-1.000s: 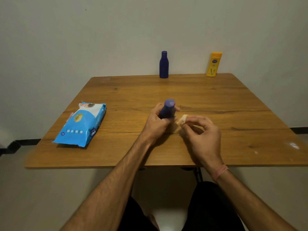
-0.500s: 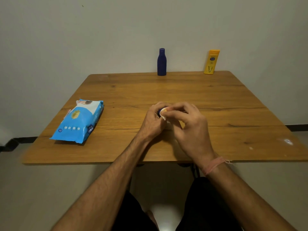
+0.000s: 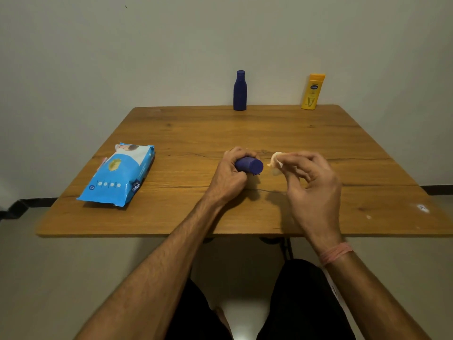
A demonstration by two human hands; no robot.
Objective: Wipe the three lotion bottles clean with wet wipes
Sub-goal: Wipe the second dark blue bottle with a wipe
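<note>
My left hand [image 3: 229, 175] grips a dark blue lotion bottle [image 3: 250, 165] over the middle of the wooden table [image 3: 245, 133], tipped so its round end faces me and to the right. Just right of it, my right hand [image 3: 311, 182] pinches a small crumpled wet wipe [image 3: 275, 161] between its fingertips, a short gap from the bottle. A second dark blue bottle [image 3: 239, 90] stands upright at the table's far edge by the wall. A yellow lotion bottle [image 3: 313, 91] stands at the far right corner.
A blue pack of wet wipes [image 3: 120, 174] lies on the left side of the table. A pale wall rises right behind the far edge. White specks mark the table's front right corner [image 3: 421, 208]. My legs are under the near edge.
My right hand, which held the wipe on the bottle's end half a second ago, has drawn back to the right. The bottle's end shows again in my left hand.
</note>
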